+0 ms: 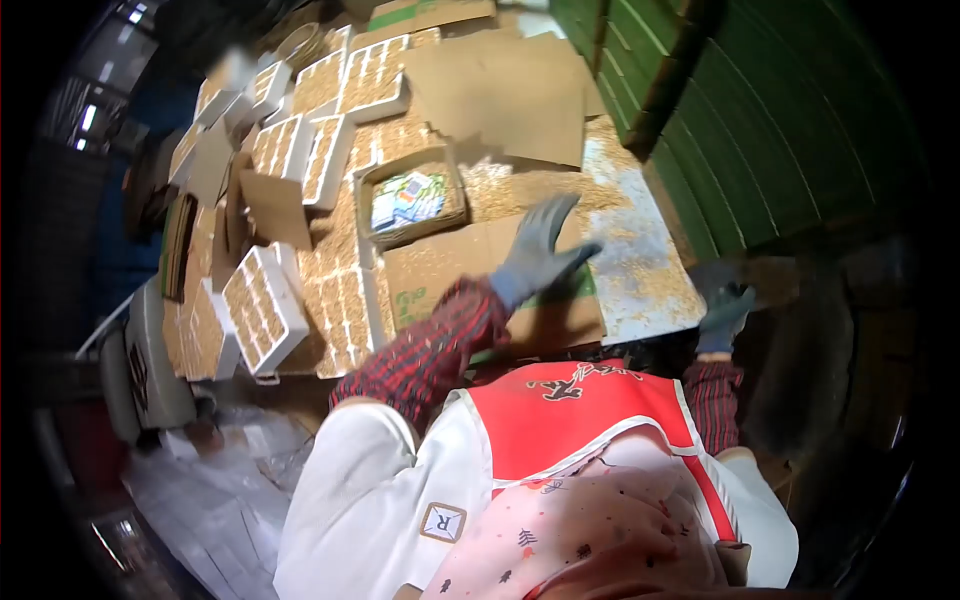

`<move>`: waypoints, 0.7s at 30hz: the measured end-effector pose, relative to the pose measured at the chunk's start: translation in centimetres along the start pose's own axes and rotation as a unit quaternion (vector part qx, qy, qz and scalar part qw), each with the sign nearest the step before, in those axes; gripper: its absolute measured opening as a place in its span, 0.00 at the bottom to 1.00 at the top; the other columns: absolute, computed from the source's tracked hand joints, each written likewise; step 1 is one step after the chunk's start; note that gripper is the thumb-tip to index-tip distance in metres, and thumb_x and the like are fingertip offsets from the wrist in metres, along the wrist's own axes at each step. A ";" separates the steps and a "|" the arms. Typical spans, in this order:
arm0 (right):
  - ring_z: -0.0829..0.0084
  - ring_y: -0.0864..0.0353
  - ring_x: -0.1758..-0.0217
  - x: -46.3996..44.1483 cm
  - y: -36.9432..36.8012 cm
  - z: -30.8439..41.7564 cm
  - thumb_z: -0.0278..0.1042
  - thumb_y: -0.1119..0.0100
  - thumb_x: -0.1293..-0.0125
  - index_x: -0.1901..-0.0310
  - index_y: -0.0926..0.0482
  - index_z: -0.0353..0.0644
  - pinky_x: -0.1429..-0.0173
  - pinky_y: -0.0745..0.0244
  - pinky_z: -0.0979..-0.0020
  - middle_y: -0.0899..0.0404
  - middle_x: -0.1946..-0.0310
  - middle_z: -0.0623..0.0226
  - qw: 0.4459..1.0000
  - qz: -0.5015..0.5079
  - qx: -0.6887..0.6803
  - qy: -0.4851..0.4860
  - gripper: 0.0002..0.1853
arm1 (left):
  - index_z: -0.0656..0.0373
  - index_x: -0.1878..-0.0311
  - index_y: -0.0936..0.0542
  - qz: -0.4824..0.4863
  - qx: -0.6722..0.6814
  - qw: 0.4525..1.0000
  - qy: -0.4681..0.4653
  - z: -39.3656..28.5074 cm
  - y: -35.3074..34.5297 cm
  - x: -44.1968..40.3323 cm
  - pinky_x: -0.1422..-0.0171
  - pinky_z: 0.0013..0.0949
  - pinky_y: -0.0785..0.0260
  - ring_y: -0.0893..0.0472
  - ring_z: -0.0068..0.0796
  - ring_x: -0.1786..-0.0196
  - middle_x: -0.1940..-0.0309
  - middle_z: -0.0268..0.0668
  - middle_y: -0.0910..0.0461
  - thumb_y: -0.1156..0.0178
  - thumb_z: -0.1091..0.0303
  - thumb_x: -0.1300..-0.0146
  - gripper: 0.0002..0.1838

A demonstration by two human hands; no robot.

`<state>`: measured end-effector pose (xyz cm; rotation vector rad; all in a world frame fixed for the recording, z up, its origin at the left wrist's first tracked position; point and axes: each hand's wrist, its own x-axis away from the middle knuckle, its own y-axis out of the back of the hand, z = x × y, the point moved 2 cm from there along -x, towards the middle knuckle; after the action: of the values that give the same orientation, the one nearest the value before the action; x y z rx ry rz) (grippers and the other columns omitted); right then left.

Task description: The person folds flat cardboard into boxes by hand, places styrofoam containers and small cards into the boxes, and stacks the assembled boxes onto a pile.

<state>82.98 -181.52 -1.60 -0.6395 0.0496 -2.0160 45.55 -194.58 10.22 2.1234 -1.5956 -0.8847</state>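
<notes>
My left hand (pixel 545 255), in a grey-blue glove, is raised over a flat cardboard sheet (pixel 440 270) with green print. Its fingers are spread and nothing is in them. Behind it and to the left stands a shallow cardboard box (pixel 412 196) holding printed packets or cards (pixel 408 200). My right hand (pixel 725 318), also gloved, is low beside the table's right front corner, apart from the box. Its fingers are in shadow and I cannot make out whether they hold anything.
White divided trays (pixel 265 310) filled with small tan pieces stand at the left, several more (pixel 375 78) at the back. Loose tan pieces cover much of the tabletop (pixel 650 290). A large cardboard sheet (pixel 505 95) lies at the back. Green slatted panels (pixel 770 130) rise on the right.
</notes>
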 end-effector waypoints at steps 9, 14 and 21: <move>0.38 0.40 0.29 13.6 -12.2 -18.8 0.58 0.50 0.30 0.28 0.52 0.25 0.27 0.41 0.53 0.45 0.30 0.32 0.647 0.413 0.601 0.223 0.46 | 0.67 0.24 0.53 -0.095 -0.068 0.807 0.579 12.3 8.5 28.9 0.23 0.45 0.49 0.40 0.61 0.28 0.29 0.65 0.45 0.40 0.23 0.52 0.66; 0.44 0.28 0.39 16.1 -14.4 -14.2 0.54 0.49 0.28 0.33 0.38 0.29 0.37 0.33 0.55 0.29 0.41 0.35 0.737 0.307 0.514 0.314 0.36 | 0.73 0.27 0.48 -0.178 0.036 0.868 0.463 15.3 8.6 29.0 0.33 0.38 0.35 0.29 0.49 0.34 0.35 0.61 0.33 0.43 0.31 0.40 0.56; 0.63 0.27 0.44 19.8 -21.3 -7.2 0.46 0.48 0.26 0.41 0.30 0.32 0.39 0.31 0.66 0.25 0.45 0.54 0.846 0.307 0.304 0.313 0.24 | 0.60 0.27 0.41 0.031 0.644 0.693 0.323 13.7 21.2 24.2 0.25 0.42 0.43 0.33 0.40 0.30 0.31 0.45 0.35 0.69 0.23 0.35 0.51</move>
<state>55.04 -188.51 6.73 0.4228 -0.0024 -1.4031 25.26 -222.73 6.19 2.5168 -1.9741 1.3914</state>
